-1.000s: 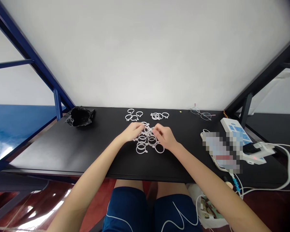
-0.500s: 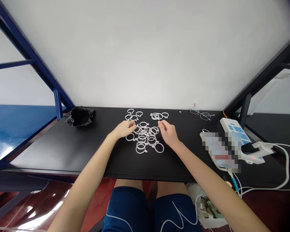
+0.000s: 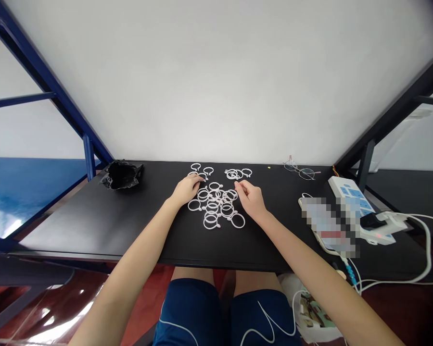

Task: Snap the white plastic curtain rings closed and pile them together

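Open rings of white plastic, each with small knobs at its ends, lie in a loose pile (image 3: 211,205) on the black tabletop (image 3: 147,230). Behind the pile are two smaller groups, several rings at the left and several overlapping rings (image 3: 234,174) at the right. My left hand (image 3: 186,189) is at the left group, fingertips closed on a white ring (image 3: 202,176) that they partly cover. Right of the pile, my right hand (image 3: 250,196) has thumb and fingers curled together, and no ring shows in it.
A crumpled black plastic bag (image 3: 121,175) stands open at the left. Eyeglasses (image 3: 303,171) lie at the back right. A blurred phone (image 3: 324,223) and a power strip (image 3: 357,197) with white cables (image 3: 428,250) occupy the right side. Metal frame bars (image 3: 54,113) slope along both sides.
My left hand has shifted slightly away from me, from the pile's left edge to the rear left rings. My right hand has barely moved.
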Demonstrator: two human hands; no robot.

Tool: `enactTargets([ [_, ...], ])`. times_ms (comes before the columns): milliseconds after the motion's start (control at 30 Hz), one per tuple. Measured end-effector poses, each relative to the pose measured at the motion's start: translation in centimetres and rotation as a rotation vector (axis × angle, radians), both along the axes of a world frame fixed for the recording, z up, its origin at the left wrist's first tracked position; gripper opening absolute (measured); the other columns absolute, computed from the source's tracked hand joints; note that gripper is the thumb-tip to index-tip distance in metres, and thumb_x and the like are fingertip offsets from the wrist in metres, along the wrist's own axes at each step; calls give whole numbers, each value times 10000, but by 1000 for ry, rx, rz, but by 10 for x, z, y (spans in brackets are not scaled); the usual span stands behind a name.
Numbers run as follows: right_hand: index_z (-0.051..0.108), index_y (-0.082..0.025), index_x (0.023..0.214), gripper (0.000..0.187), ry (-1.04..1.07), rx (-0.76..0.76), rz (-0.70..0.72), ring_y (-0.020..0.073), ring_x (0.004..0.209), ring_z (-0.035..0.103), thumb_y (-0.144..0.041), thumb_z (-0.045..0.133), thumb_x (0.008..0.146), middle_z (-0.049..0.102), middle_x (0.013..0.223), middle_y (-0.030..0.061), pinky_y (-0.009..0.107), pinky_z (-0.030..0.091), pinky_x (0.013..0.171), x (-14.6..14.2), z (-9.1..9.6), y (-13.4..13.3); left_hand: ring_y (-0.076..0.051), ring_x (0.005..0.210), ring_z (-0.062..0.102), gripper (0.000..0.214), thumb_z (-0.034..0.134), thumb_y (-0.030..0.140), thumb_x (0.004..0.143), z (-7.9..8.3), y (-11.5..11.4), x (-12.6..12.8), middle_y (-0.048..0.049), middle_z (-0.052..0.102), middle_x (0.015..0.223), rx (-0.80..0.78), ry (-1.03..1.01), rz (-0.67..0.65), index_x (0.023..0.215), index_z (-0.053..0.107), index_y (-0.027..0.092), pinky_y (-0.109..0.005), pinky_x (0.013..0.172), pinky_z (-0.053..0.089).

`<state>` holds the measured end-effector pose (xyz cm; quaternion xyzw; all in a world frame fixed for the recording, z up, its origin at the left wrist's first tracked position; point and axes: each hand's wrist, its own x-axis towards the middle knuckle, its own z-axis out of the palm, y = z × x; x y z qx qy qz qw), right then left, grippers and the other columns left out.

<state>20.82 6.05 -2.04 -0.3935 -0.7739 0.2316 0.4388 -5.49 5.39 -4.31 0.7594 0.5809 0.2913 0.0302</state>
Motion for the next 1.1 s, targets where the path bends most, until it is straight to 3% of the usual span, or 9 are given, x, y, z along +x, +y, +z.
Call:
enactTargets([
  [200,444,-201,643,389,12,-21,-21,93,460,284,-437,433,951,326,501,-57,265,255,500,1,-1,1,-194,870,600,209,473,156,869,-3,6,1,-65,638,888,47,-30,-58,952,664,175,-326,805,499],
  [400,491,-204,713,339,-2,-22,10,95,454,330,-449,442,943,363,507,-59,255,284,502,0,1,-1,-146,736,598,135,565,221,860,14,-6,18,-45,677,834,189,-263,-19,907,684,177,-265,682,483],
  [567,560,-211,954,281,-149,-25,11,114,538,507,-484,513,904,577,638,-34,241,360,566,-2,3,-3,-125,689,601,140,640,291,815,26,-23,50,-37,711,839,22,-425,-198,868,710,182,-245,650,481],
  [767,575,-215,874,248,-347,82,92,123,587,541,-432,475,940,613,684,-17,240,343,574,-5,1,-6,-126,694,597,142,621,306,824,25,-30,64,-25,701,838,-54,-422,-245,847,694,186,-263,683,487],
  [900,586,-207,824,271,-359,147,115,134,629,553,-364,420,972,628,724,11,248,344,588,-6,1,-6,-178,869,629,208,650,352,819,27,-31,63,-60,696,950,3,-382,-223,954,690,199,-297,756,510],
  [1000,597,-204,834,286,-310,173,136,147,685,581,-345,397,983,651,768,30,252,367,631,-7,-1,-5,-231,1155,562,345,666,367,817,29,-31,63,-95,639,1197,79,-337,-228,1120,651,202,-363,954,475],
  [1100,594,-196,823,293,-257,179,166,150,676,581,-335,393,986,646,749,34,257,377,645,-6,-1,-5,-246,1198,558,320,653,387,832,29,-31,63,-79,678,1154,46,-320,-262,1087,672,196,-401,1044,416],
])
